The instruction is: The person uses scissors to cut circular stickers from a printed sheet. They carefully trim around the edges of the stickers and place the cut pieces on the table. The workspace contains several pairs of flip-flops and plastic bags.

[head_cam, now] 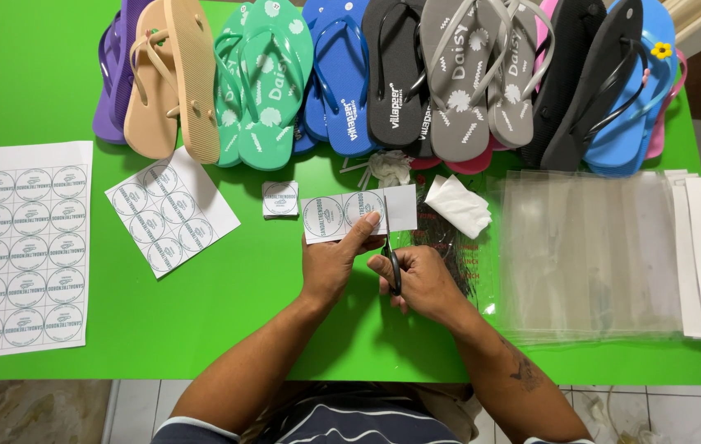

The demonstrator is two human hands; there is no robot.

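Head view: left hand (330,259) pinches sticker strip (358,212) above green table (227,312); right hand (424,279) grips scissors (390,247), blades apparently mid-strip. Step: cutting labels apart. Next cut needs blades kept between the printed circles.

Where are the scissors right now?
In the head view the scissors are at the table's centre, held in the right hand, blades cutting the label strip that the left hand holds, just below the sandals.
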